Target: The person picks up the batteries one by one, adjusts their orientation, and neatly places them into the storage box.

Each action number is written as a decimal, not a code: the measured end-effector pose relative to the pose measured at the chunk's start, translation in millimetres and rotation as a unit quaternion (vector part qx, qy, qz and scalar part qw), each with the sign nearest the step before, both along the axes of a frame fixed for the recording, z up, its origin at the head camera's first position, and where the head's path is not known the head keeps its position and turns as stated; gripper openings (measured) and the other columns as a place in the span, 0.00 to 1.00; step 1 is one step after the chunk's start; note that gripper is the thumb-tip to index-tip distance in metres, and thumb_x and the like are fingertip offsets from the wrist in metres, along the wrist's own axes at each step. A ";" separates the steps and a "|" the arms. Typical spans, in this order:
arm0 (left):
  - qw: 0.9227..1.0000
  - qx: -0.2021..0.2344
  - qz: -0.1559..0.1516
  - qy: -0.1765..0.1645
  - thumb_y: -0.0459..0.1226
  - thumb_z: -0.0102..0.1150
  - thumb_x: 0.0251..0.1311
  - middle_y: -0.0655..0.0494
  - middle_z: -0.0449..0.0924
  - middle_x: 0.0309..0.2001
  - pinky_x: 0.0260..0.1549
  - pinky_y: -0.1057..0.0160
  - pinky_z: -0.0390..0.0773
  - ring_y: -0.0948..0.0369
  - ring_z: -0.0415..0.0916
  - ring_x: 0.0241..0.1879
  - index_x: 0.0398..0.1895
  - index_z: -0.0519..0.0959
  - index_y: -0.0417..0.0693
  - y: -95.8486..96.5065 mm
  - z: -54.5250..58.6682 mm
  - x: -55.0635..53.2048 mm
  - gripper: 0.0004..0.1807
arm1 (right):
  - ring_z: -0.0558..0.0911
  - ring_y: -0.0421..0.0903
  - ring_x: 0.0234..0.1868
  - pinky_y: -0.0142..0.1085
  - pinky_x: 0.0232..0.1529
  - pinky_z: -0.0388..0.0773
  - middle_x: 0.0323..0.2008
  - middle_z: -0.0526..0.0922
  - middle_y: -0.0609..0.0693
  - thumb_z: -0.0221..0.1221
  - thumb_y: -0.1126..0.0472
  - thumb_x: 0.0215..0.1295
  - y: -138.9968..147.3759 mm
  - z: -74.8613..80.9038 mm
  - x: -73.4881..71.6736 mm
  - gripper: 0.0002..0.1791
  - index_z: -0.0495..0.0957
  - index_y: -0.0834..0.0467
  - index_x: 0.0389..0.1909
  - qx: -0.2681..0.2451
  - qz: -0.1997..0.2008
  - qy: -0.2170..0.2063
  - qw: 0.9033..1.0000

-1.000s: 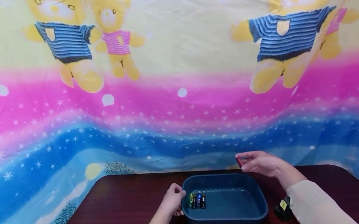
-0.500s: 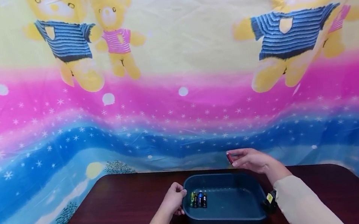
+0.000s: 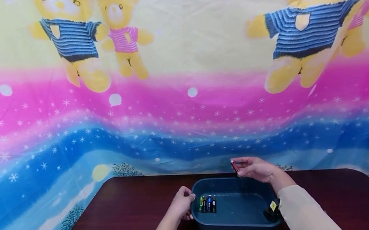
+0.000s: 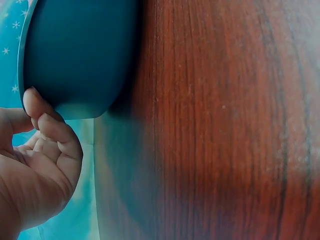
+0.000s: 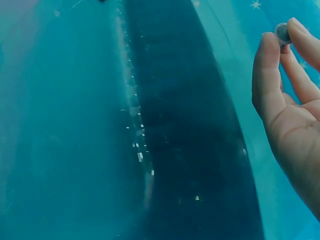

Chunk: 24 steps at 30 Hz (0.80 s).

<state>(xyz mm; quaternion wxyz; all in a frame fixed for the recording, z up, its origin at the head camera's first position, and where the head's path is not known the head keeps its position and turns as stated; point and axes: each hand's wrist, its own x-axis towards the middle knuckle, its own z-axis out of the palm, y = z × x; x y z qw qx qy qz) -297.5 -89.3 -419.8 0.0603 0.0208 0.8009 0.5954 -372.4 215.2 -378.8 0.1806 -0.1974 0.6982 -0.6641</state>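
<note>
A dark blue basin (image 3: 241, 224) stands on the table, and several batteries (image 3: 209, 204) lie side by side at its left end. My left hand (image 3: 181, 203) grips the basin's left rim; in the left wrist view the fingers of this hand (image 4: 45, 165) are curled at the rim. Above the basin's far edge, my right hand (image 3: 256, 168) pinches a red battery (image 3: 235, 166) between thumb and fingers. In the right wrist view only the round end of the battery (image 5: 283, 33) shows at the fingertips.
The dark wood table (image 3: 130, 207) extends to both sides of the basin. Behind it hangs a cloth backdrop (image 3: 186, 130) printed with bears and snowflakes. A black wrist camera (image 3: 271, 210) sits at the right sleeve, over the basin's right end.
My right hand has moved left with the red battery, from beyond the basin's right corner to above its far edge. The left hand keeps its hold on the rim.
</note>
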 end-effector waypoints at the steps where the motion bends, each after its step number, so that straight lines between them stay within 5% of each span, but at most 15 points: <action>1: 1.000 0.001 0.000 -0.002 0.37 0.46 0.68 0.46 0.68 0.21 0.11 0.68 0.71 0.61 0.65 0.09 0.40 0.65 0.45 0.0 0.2 0.0 0.05 | 0.75 0.47 0.51 0.39 0.52 0.73 0.53 0.73 0.57 0.59 0.72 0.58 0.2 -1.5 -0.2 0.38 0.52 0.70 0.67 -0.003 0.001 -0.001 1.000; 24: 1.000 0.019 -0.005 -0.021 0.36 0.44 0.68 0.49 0.65 0.16 0.10 0.67 0.70 0.60 0.64 0.09 0.40 0.64 0.45 0.2 3.3 3.3 0.04 | 0.76 0.51 0.49 0.42 0.51 0.74 0.50 0.71 0.61 0.59 0.72 0.57 -13.9 -18.9 3.6 0.35 0.55 0.70 0.64 -0.032 0.051 0.003 0.998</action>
